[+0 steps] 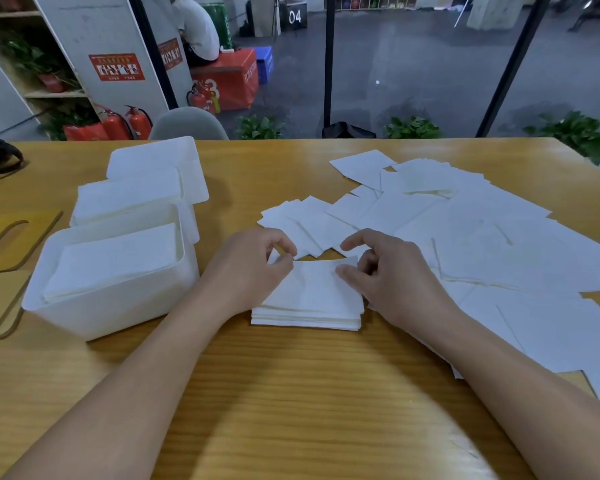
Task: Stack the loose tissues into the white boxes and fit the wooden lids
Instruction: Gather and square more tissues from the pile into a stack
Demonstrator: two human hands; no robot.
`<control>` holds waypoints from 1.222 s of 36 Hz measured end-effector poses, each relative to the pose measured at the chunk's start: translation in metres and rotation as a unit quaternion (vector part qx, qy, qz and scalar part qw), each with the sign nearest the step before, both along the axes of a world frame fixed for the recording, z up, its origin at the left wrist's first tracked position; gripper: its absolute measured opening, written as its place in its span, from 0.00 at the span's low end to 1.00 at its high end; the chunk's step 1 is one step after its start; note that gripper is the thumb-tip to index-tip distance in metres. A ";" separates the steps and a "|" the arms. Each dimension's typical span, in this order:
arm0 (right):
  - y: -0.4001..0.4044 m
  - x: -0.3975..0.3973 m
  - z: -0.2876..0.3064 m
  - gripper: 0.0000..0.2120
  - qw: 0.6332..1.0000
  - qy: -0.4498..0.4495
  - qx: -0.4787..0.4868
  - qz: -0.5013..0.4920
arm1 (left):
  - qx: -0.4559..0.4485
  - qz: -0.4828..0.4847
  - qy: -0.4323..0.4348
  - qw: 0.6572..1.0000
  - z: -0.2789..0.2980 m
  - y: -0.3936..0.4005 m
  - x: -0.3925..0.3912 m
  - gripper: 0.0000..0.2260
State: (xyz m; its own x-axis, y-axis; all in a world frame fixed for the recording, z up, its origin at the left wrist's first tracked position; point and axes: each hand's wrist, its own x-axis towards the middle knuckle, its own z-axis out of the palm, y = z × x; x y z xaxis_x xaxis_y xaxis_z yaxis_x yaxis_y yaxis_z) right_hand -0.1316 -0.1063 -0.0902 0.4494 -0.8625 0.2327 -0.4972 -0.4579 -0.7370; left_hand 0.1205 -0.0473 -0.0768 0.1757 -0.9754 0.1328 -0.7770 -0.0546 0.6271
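The small stack of tissues [307,308] right in front of you is your working pile: your left hand [253,268] pinches the far left corner of its top sheet between thumb and fingers, and your right hand [385,271] pinches the far right edge of that sheet, so both are curled onto tissue rather than spread. Just left of the stack, the nearest white box [94,306] already holds a thick layer of tissues, and two more white boxes [142,188] beyond it look filled as well. None has a lid on; the wooden lids [11,237] lie flat on the surface [291,393] further left of the stack. To the right and beyond the stack, a wide spread of loose tissues [482,237] waits to be gathered. You look roughly midway: boxing is well along, but much stacking and every lid remain.
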 end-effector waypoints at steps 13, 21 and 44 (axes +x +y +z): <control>-0.003 -0.001 -0.005 0.07 0.998 0.061 -0.031 -0.002 | -0.056 -0.006 -0.092 0.994 -0.007 -0.008 -0.003 0.11; -0.004 0.001 -0.008 0.06 0.997 0.069 -0.037 0.005 | 0.025 -0.030 -0.004 0.999 -0.003 -0.025 -0.024 0.22; -0.007 -0.002 -0.009 0.05 0.999 0.039 -0.032 0.007 | -0.117 0.064 0.053 0.990 0.002 -0.042 -0.028 0.08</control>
